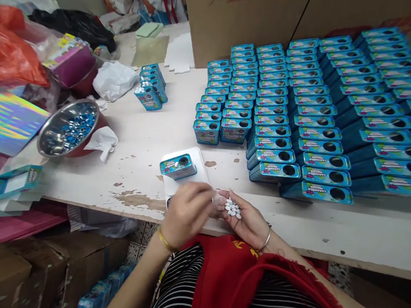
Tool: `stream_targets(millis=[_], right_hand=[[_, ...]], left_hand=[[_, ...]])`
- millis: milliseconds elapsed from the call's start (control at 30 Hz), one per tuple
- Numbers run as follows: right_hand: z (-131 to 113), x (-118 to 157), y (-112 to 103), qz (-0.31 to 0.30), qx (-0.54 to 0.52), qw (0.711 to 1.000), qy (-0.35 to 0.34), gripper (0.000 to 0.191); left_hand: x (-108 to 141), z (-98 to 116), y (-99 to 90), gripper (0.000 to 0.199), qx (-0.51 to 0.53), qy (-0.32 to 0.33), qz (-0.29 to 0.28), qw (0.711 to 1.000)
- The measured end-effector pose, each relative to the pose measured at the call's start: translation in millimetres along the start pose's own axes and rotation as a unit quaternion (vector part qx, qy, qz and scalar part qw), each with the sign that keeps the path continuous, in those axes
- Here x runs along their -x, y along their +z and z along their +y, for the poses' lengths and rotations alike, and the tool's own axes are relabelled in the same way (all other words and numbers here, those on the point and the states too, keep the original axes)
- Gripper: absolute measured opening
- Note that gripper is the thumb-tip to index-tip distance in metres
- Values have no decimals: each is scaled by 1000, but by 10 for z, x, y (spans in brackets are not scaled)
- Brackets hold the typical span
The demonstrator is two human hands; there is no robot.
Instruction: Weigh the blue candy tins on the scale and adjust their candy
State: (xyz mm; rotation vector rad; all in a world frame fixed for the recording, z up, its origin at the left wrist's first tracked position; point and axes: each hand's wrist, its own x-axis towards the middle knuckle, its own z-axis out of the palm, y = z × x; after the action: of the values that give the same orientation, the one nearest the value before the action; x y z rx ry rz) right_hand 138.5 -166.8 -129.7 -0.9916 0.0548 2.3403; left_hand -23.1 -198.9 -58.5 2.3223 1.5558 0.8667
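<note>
My right hand [248, 222] is turned palm up, its fingers cupped around a small pile of white candies [234, 208]. Just left of it is my left hand [190, 212], blurred, with curled fingers pinched together near the candies; what they hold is too smeared to make out. Behind my left hand a blue tin [179, 167] with a round hole in its top stands upright on a white scale-like plate [201, 165]. Neither hand touches this tin.
Rows of blue tins [275, 156] with open holes fill the right side of the table [135, 167]. Several tins topped with white candies [148, 97] stand at the back left. A metal bowl [71, 128] of shiny blue pieces, paper and bags lie left.
</note>
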Motion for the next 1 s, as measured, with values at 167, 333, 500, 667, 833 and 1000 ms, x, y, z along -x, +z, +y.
stream_targets(millis=[167, 333, 500, 667, 833, 1000], right_hand=[[-13, 36, 123, 5, 24, 1000, 11, 14], [-31, 5, 306, -33, 39, 999, -1, 18], [-91, -28, 495, -96, 34, 995, -17, 29], [-120, -84, 542, -68, 19, 998, 1, 28], [-165, -90, 449, -52, 2, 999, 14, 19], [-179, -36, 283, -2, 27, 1000, -11, 13]], left_hand=[[-12, -617, -292, 68, -135, -119, 91, 979], [-35, -835, -271, 37, -98, -108, 26, 989], [-121, -525, -302, 36, -208, 37, -6, 977], [-119, -566, -174, 34, -195, 5, -23, 981], [-163, -656, -96, 31, -135, -21, -9, 991], [-598, -766, 84, 33, -47, -10, -3, 999]])
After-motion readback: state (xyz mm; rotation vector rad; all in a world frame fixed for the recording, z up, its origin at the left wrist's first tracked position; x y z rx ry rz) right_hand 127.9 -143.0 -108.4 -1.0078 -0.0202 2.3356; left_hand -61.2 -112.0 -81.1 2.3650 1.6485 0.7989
